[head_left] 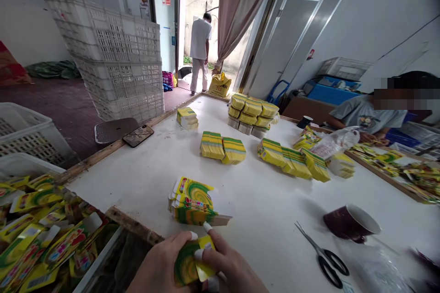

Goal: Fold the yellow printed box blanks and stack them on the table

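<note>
At the front edge of the table, a small yellow-and-green carton is between both hands. My left hand grips it from the left, with a white cover on a fingertip. From the right, my right hand pinches its yellow flap, white covers on its fingertips too. Just beyond my fingers lies a stack of flat printed cartons, yellow and green, with white inner sides showing. A crate at the lower left is heaped with folded yellow cartons.
Banded carton bundles and a larger pile stand farther back on the white table. Scissors, a dark red mug and a phone lie around. Crates rise left. A co-worker sits right; another person stands in the doorway.
</note>
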`<state>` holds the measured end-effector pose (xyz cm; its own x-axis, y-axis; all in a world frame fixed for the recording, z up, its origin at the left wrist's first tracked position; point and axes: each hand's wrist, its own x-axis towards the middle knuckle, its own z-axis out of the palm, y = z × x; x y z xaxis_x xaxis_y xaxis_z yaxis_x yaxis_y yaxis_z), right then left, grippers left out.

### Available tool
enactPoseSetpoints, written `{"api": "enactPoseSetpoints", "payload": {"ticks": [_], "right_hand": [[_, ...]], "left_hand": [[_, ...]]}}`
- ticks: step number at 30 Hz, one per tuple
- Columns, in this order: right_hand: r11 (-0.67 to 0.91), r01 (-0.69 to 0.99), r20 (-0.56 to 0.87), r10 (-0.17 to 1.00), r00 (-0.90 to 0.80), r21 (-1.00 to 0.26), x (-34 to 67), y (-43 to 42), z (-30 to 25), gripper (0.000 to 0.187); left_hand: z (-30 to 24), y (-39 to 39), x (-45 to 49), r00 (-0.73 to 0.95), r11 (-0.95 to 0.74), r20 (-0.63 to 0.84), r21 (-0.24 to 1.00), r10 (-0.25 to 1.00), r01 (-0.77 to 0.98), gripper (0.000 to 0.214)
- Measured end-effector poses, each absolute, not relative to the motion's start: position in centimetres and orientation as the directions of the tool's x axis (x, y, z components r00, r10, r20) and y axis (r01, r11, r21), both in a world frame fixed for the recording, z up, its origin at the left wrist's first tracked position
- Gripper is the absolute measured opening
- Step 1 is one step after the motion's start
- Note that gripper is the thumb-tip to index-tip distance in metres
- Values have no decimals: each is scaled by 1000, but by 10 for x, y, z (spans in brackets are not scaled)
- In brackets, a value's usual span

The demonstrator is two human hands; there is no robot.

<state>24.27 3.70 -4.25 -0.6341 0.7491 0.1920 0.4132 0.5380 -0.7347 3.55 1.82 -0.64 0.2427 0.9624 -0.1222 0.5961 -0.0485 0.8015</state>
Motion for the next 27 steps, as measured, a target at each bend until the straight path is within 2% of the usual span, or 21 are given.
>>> {"api": "enactPoseSetpoints", "payload": {"ticks": [3,7,9,10,12,13,14,16,17,19,21,24,27], "right_hand": [[513,354,212,753,-623,-782,248,38,-32,25],[449,365,265,851,-453,-815,240,34,-42,22],[422,325,279,871,-404,-846,235,30,-45,27],[410,287,291,878,-379,-865,233,28,-44,36],[378,215,305,901,-308,-900,234,26,-38,61],[359,191,303,914,-268,-914,235,27,-34,70],[339,180,295,927,-231,-923,237,29,-30,71],[311,205,286,948,-143,-928,241,37,-25,53],[303,237,288,953,-97,-923,241,42,-24,41],[311,324,312,949,-48,-893,239,55,-23,23],[343,421,354,934,-56,-840,232,67,-23,16],[358,556,368,924,-100,-750,220,84,-20,23],[314,707,265,947,-182,-634,210,97,-17,36]], "left_hand": [[-5,20,38,288,-70,-135,796,948,602,45],[-11,19,45,252,-99,-69,797,965,596,42],[-14,15,49,198,-84,-21,859,980,505,44],[-15,13,49,141,-61,2,909,990,413,46],[-15,11,46,-61,-41,49,992,997,121,52],[-14,12,42,-207,-89,76,995,975,-54,55],[-11,13,38,-376,-177,87,961,922,-212,61],[-6,19,28,-649,-393,58,835,759,-385,76],[-3,22,24,-722,-445,2,788,692,-424,83],[-2,26,20,-717,-424,-113,739,688,-523,90],[-7,26,22,-611,-312,-197,718,766,-623,85],[-21,21,30,-452,-163,-257,694,854,-701,72],[-33,18,34,-396,-104,-259,711,881,-696,59]]}}
